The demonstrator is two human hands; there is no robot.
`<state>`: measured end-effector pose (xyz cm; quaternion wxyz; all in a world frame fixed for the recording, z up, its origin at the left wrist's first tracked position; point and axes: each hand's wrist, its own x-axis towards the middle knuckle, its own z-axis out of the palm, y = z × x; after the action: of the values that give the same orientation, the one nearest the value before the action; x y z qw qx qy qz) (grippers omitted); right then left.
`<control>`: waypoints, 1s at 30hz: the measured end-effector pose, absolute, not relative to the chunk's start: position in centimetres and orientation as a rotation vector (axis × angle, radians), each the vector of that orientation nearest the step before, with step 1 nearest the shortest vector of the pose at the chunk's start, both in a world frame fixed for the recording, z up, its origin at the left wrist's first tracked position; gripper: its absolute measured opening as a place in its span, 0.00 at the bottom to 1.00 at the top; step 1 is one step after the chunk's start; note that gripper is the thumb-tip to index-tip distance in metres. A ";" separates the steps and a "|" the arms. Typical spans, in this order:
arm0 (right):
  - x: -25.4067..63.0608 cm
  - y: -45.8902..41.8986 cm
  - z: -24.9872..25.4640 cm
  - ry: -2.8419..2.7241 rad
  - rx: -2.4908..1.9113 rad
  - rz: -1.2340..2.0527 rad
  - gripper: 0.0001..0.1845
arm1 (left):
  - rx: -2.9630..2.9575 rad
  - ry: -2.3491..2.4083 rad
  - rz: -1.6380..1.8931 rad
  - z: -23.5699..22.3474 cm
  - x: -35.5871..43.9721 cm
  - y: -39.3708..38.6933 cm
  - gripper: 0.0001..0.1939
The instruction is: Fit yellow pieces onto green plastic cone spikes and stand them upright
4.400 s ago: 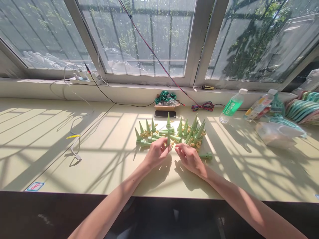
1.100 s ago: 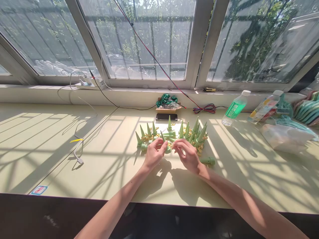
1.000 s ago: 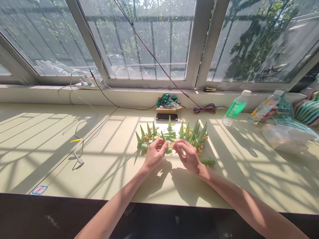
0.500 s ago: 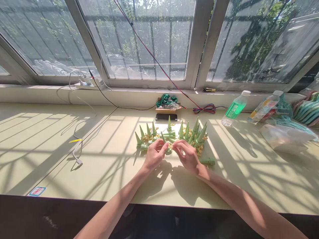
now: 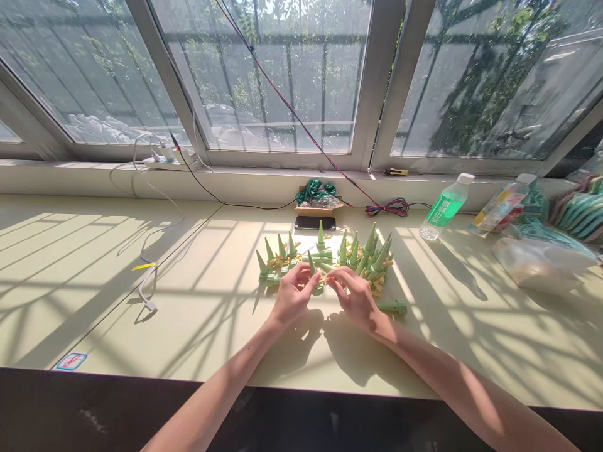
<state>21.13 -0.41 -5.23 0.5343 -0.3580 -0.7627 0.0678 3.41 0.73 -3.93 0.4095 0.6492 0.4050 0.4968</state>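
Note:
My left hand is closed around a green cone-shaped watering spike, held a little above the table with its tip up. Fingertips of my right hand pinch a small yellow valve at the spike's side; fingers partly hide it. Behind my left hand stand several more green spikes with yellow valves, such as an upright spike. A dense group of them, including a tall spike, stands behind my right hand. One green spike lies on its side by my right wrist.
A black phone lies behind the spikes, before a small cardboard box of green material. To the right are a green-labelled bottle, another bottle and a plastic bag. A white cable lies left.
Compared with 4.4 seconds ago, my right hand is closer to my left, at the spike's side. The held spike leaned left a second ago and is now a bit more upright.

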 end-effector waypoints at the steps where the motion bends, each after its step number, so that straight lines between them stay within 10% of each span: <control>1: 21.1 -0.4 -5.3 -1.816 -0.858 0.165 0.07 | 1.642 1.016 1.254 -3.9 3.4 0.7 0.14; 30: 21.0 -0.6 -5.3 -1.832 -0.870 0.291 0.10 | 1.930 0.957 1.309 -3.9 3.6 0.1 0.11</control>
<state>21.03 -0.58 -5.31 0.5195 -0.3627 -0.7641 0.1212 3.60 0.10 -3.87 0.3054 0.7292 0.3614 0.4943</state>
